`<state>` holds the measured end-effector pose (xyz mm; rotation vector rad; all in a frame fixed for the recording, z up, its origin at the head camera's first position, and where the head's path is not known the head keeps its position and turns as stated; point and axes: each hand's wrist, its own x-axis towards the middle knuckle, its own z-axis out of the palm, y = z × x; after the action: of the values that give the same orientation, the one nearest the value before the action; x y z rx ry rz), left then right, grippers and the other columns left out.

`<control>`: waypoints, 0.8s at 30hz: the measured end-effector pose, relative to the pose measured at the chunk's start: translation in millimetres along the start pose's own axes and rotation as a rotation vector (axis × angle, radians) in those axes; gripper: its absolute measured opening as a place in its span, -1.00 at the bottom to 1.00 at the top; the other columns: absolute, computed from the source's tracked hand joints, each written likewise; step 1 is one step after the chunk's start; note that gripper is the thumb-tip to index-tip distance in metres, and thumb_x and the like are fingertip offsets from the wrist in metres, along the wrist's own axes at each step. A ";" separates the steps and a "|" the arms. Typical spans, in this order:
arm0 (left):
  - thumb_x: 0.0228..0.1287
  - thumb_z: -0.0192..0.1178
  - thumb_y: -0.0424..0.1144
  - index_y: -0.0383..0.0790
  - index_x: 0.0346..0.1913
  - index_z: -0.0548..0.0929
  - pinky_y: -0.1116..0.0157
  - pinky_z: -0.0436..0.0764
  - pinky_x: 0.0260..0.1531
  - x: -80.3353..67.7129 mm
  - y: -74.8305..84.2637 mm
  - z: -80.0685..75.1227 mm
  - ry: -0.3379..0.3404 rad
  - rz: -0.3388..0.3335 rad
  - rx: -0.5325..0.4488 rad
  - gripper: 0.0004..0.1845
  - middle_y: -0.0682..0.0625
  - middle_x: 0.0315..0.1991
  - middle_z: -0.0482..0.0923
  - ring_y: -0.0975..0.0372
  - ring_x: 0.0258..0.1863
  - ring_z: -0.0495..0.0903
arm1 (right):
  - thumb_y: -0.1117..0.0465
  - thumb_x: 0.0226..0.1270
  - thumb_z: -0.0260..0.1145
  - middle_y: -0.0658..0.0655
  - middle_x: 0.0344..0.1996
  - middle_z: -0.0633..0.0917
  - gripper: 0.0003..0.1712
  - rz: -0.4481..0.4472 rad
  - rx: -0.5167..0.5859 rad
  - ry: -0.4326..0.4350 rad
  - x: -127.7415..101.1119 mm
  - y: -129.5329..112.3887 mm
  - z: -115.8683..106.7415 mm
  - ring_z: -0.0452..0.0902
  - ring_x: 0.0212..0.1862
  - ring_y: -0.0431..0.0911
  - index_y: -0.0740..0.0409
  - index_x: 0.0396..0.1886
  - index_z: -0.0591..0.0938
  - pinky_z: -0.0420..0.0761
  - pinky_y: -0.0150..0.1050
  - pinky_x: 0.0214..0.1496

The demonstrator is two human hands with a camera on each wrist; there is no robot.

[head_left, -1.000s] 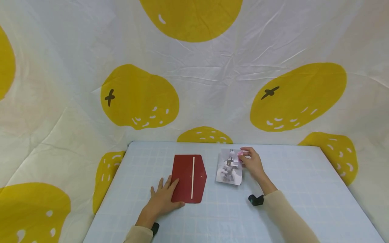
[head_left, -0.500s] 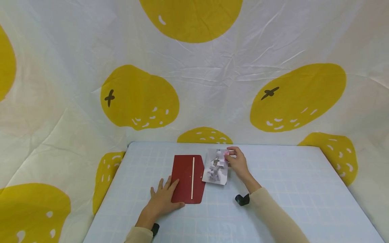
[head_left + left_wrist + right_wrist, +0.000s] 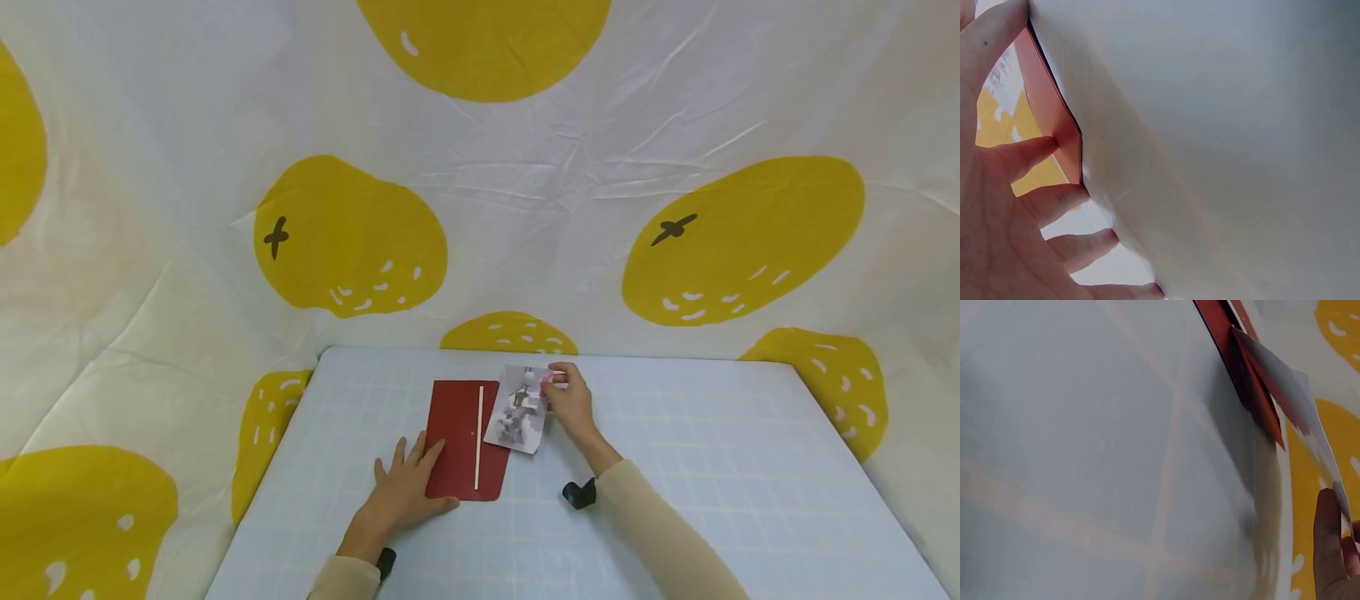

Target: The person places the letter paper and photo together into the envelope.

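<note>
A dark red envelope (image 3: 459,433) with a pale strip down it lies flat on the light blue gridded table (image 3: 675,467). My left hand (image 3: 405,492) rests flat on its near left corner, fingers straight; the left wrist view shows the envelope (image 3: 1054,119) edge against those fingers. My right hand (image 3: 567,398) pinches the far right edge of a printed photo card (image 3: 517,410), whose left corner overlaps the envelope's right side. In the right wrist view the card (image 3: 1297,400) lifts above the envelope (image 3: 1241,369).
A white cloth with large yellow fruit prints (image 3: 345,242) hangs behind and around the table. Black wrist straps (image 3: 577,494) sit on both arms.
My right hand has carried the photo card leftward across the table until it overlaps the red envelope. The left hand has stayed on the envelope.
</note>
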<state>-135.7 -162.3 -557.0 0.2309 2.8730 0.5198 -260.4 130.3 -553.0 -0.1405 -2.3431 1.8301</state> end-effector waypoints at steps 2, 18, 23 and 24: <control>-0.04 0.44 0.33 -0.05 0.53 0.27 -0.51 -0.06 0.20 -0.3 0.8 -0.6 0.000 0.001 0.001 0.09 -0.22 0.55 0.07 -0.30 0.48 -0.06 | 0.35 0.32 0.36 0.29 -0.18 0.60 -0.58 0.003 -0.007 0.010 -0.4 -0.6 1.5 0.62 -0.39 -0.08 0.23 0.15 0.53 0.66 -0.28 -0.49; -0.02 0.45 0.31 -0.06 0.53 0.26 -0.51 -0.09 0.21 0.1 0.2 -3.0 -0.008 0.002 -0.001 0.09 -0.23 0.55 0.06 -0.30 0.48 -0.08 | 0.32 0.31 0.33 0.24 -0.21 0.60 -0.61 0.023 -0.076 -0.054 -13.9 1.5 16.8 0.58 -0.41 -0.10 0.23 0.12 0.54 0.60 -0.29 -0.47; -0.02 0.44 0.32 -0.05 0.53 0.26 -0.51 -0.08 0.21 -0.1 -0.8 -1.3 -0.008 0.003 0.002 0.08 -0.22 0.55 0.06 -0.30 0.48 -0.07 | 0.34 0.29 0.34 0.23 -0.25 0.61 -0.63 0.022 -0.111 -0.062 -17.7 2.0 20.2 0.56 -0.45 -0.13 0.25 0.09 0.54 0.58 -0.30 -0.49; -0.02 0.44 0.32 -0.04 0.54 0.25 -0.51 -0.08 0.21 -0.1 -0.8 -0.7 -0.009 0.000 0.003 0.09 -0.21 0.55 0.06 -0.29 0.49 -0.07 | 0.34 0.28 0.34 0.22 -0.25 0.61 -0.63 0.024 -0.114 -0.066 -18.1 2.1 20.7 0.56 -0.46 -0.13 0.25 0.08 0.55 0.58 -0.29 -0.49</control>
<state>-135.8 -163.3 -556.6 0.2338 2.8651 0.5134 -246.6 107.9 -561.2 -0.1246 -2.5022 1.7372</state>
